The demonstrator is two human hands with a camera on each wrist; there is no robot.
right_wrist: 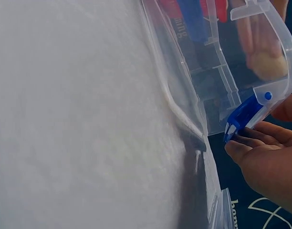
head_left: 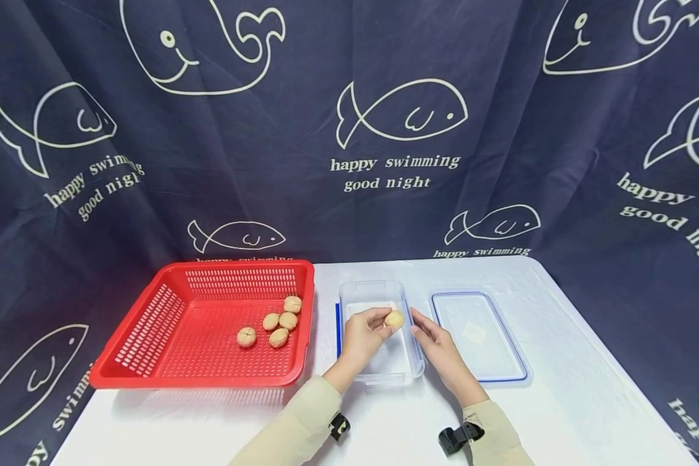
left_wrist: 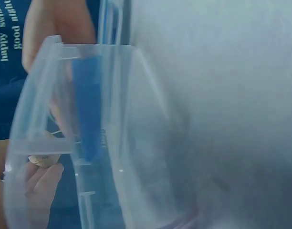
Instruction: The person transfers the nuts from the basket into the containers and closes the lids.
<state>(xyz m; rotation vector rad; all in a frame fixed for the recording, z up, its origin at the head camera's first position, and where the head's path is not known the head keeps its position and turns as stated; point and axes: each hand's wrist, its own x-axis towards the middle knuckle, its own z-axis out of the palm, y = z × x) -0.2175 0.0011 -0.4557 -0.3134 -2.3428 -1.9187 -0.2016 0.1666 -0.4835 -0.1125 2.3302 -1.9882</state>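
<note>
My left hand pinches a walnut between thumb and fingertips, over the clear plastic box. The same walnut shows through the box wall in the left wrist view. My right hand lies along the right side of the box, its fingers extended. In the right wrist view its fingertips are right at a blue latch on the box. Nothing is held in this hand.
At left stands a red slotted basket with several walnuts toward its right side. A clear lid with a blue seal lies flat right of the box. Behind the white table hangs a dark patterned curtain.
</note>
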